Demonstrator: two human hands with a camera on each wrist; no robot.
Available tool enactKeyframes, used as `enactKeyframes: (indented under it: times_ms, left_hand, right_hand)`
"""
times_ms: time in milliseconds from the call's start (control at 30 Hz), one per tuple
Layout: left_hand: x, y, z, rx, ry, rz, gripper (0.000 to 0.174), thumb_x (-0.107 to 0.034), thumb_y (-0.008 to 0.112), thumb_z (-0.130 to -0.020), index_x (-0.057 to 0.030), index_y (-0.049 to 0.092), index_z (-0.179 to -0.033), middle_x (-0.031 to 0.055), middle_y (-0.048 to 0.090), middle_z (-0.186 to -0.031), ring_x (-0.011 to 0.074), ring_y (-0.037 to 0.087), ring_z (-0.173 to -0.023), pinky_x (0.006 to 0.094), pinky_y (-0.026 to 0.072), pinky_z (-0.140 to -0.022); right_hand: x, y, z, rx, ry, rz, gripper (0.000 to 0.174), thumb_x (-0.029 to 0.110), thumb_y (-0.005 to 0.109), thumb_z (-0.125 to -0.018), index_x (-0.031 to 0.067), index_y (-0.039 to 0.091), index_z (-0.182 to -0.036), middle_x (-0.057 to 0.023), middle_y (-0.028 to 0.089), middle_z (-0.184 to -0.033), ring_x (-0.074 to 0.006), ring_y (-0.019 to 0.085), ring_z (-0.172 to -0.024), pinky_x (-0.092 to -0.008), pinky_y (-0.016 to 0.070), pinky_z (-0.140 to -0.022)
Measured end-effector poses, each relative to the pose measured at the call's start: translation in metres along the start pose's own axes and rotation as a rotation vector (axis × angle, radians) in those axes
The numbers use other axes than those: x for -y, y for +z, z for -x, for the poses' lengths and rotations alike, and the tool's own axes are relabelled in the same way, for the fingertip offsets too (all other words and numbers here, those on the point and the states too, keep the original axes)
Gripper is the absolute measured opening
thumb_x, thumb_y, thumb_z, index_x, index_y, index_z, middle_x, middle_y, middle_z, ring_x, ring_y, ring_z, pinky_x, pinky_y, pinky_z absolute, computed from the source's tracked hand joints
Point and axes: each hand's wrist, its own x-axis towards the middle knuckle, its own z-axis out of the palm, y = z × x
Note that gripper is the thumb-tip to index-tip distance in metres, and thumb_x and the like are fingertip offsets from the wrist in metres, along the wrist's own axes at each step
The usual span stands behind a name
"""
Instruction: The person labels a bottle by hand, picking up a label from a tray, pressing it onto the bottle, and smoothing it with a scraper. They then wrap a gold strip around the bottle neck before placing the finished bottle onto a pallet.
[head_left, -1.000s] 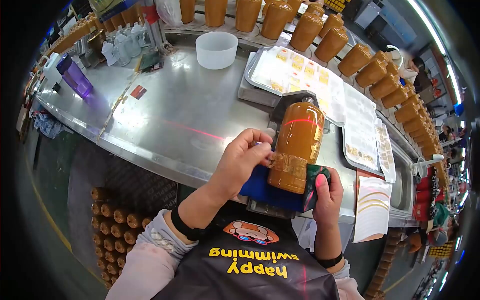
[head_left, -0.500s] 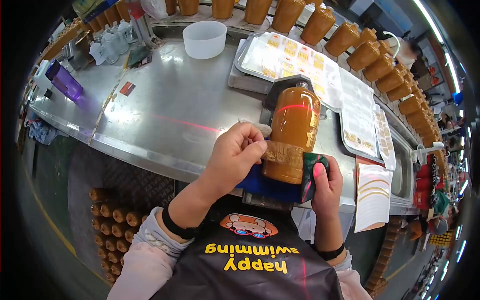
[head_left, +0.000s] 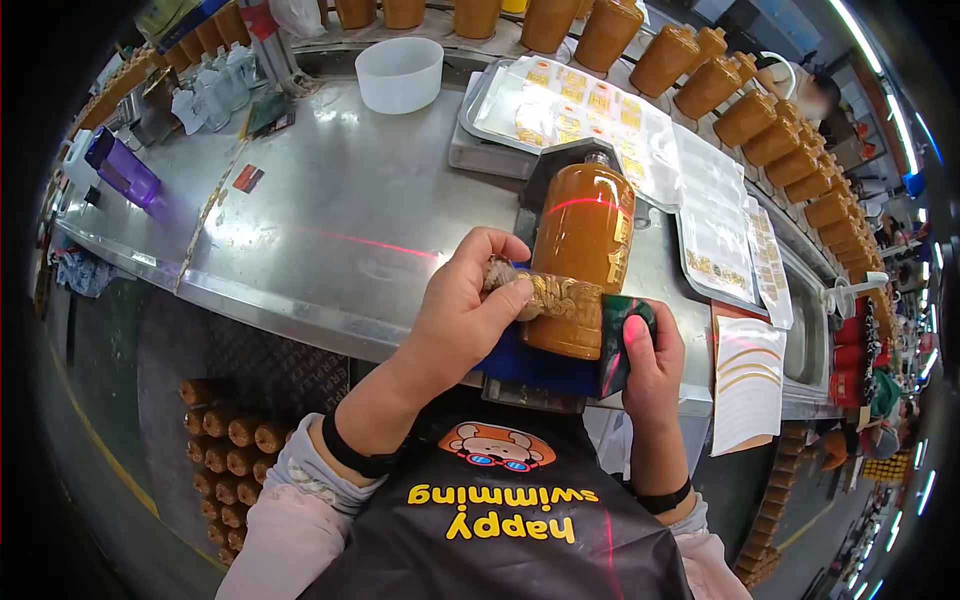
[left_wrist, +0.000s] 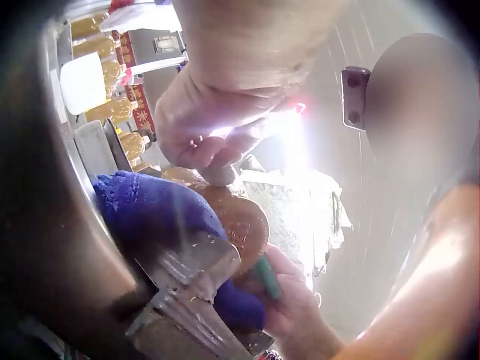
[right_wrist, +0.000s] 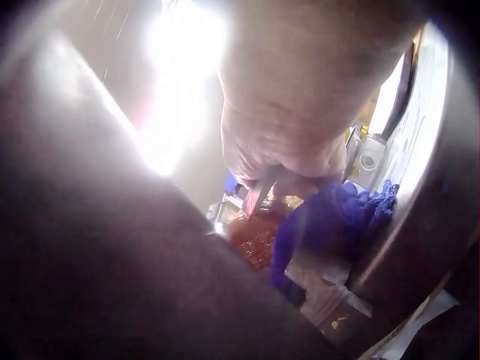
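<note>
A glossy brown bottle (head_left: 585, 225) lies on its side, neck away from me, on a stand with blue cloth (head_left: 505, 365). Near its base runs a gold-patterned decal strip (head_left: 570, 297). My left hand (head_left: 455, 310) pinches the strip's left end, the thumb over it. A pale fuzzy piece (head_left: 497, 272) shows among the left fingers. At the bottle's right side my right hand (head_left: 652, 365) grips a dark green flat piece (head_left: 615, 350), thumb on top, against the bottle near the base. In the left wrist view the bottle's round base (left_wrist: 247, 229) rests above the blue cloth.
Decal sheets lie in a white tray (head_left: 560, 105) behind the bottle, with a second tray (head_left: 715, 265) to the right. A white bowl (head_left: 400, 75) and a purple bottle (head_left: 125, 170) stand on the metal table (head_left: 320, 190). Brown bottles (head_left: 665, 60) line the back.
The left hand pinched the strip's end out to the left; its thumb now sits close to the bottle's side, and the fuzzy piece shows among its fingers. The right hand keeps its place.
</note>
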Motion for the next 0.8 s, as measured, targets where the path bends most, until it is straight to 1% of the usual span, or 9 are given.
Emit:
enactKeyframes:
  times_ms: [133,233,333,433,533,633,733,767,800]
  left_hand:
    - [0.013,0.003,0.0,-0.019,0.123,-0.068,0.026,-0.006,0.057,-0.096,-0.0031,0.048,-0.12,-0.0016,0.054,-0.082,0.0042,0.053,-0.074,0.0201,0.0454,-0.067]
    - [0.022,0.006,-0.001,-0.075,0.154,-0.125,0.025,-0.009,0.061,-0.093,-0.0015,0.051,-0.115,0.0046,0.056,-0.077,0.0106,0.054,-0.066,0.0265,0.0474,-0.065]
    - [0.017,0.005,0.003,-0.096,0.155,-0.324,0.024,-0.007,0.061,-0.092,-0.0013,0.052,-0.113,0.0076,0.06,-0.081,0.0163,0.058,-0.066,0.0288,0.0484,-0.065]
    - [0.034,0.005,0.006,-0.32,0.358,-0.543,0.037,-0.008,0.062,-0.088,-0.0034,0.054,-0.124,0.0129,0.064,-0.094,0.0251,0.063,-0.081,0.038,0.0491,-0.078]
    - [-0.003,0.028,0.025,-0.203,0.811,-0.903,0.052,-0.014,0.063,-0.09,-0.0039,0.048,-0.139,0.0192,0.062,-0.118,0.033,0.059,-0.11,0.0486,0.0385,-0.104]
    - [0.018,0.04,0.026,-0.053,0.845,-1.017,0.061,-0.022,0.064,-0.088,-0.0015,0.045,-0.142,0.0208,0.058,-0.131,0.041,0.047,-0.13,0.0577,0.0192,-0.115]
    - [0.03,0.032,0.03,-0.125,0.756,-0.967,0.06,-0.022,0.062,-0.09,0.003,0.044,-0.142,0.0212,0.054,-0.136,0.041,0.043,-0.136,0.0585,0.0167,-0.116]
    - [0.034,0.028,0.03,-0.136,0.764,-0.965,0.065,-0.023,0.062,-0.091,0.0067,0.039,-0.144,0.0223,0.054,-0.137,0.0423,0.044,-0.134,0.0588,0.017,-0.115]
    - [0.039,0.027,0.029,-0.146,0.742,-0.928,0.066,-0.023,0.062,-0.091,0.0068,0.038,-0.144,0.0225,0.053,-0.137,0.0429,0.044,-0.134,0.0588,0.0171,-0.115]
  right_hand:
    - [0.001,0.0,0.001,0.003,0.002,-0.007,0.024,0.02,0.06,-0.099,-0.002,0.058,-0.11,-0.0006,0.062,-0.09,-0.0051,0.053,-0.08,-0.0203,0.0451,-0.073]
    - [0.002,0.001,0.001,0.0,0.002,0.007,0.024,0.02,0.06,-0.099,-0.0021,0.058,-0.109,-0.0004,0.061,-0.09,-0.0051,0.053,-0.079,-0.0202,0.0452,-0.073]
    - [0.002,0.0,0.001,-0.002,0.007,0.02,0.023,0.019,0.059,-0.099,-0.0019,0.058,-0.109,-0.0003,0.061,-0.089,-0.0051,0.053,-0.078,-0.0203,0.0451,-0.072]
    - [0.001,-0.002,0.002,0.005,0.006,0.039,0.023,0.019,0.059,-0.099,-0.0017,0.058,-0.108,-0.0003,0.061,-0.088,-0.0053,0.053,-0.078,-0.0206,0.0452,-0.072]
    - [0.004,0.002,0.0,-0.004,-0.006,0.05,0.023,0.02,0.059,-0.099,-0.0014,0.058,-0.108,-0.0004,0.061,-0.088,-0.0057,0.053,-0.079,-0.021,0.0452,-0.072]
    - [0.007,0.003,0.001,0.0,-0.001,0.07,0.024,0.02,0.059,-0.099,-0.0016,0.058,-0.108,-0.0006,0.06,-0.089,-0.0059,0.052,-0.079,-0.0214,0.0451,-0.072]
    - [0.003,0.007,0.001,-0.014,0.009,0.071,0.024,0.02,0.06,-0.099,-0.0018,0.058,-0.108,-0.0007,0.06,-0.09,-0.0061,0.052,-0.08,-0.0215,0.045,-0.073]
    - [0.003,0.007,0.0,-0.013,0.008,0.077,0.024,0.02,0.06,-0.099,-0.0018,0.058,-0.108,-0.0007,0.06,-0.09,-0.006,0.052,-0.08,-0.0214,0.0449,-0.073]
    - [0.003,0.006,-0.002,-0.012,0.005,0.083,0.024,0.02,0.06,-0.099,-0.0018,0.058,-0.108,-0.0007,0.06,-0.09,-0.006,0.052,-0.08,-0.0214,0.0448,-0.073]
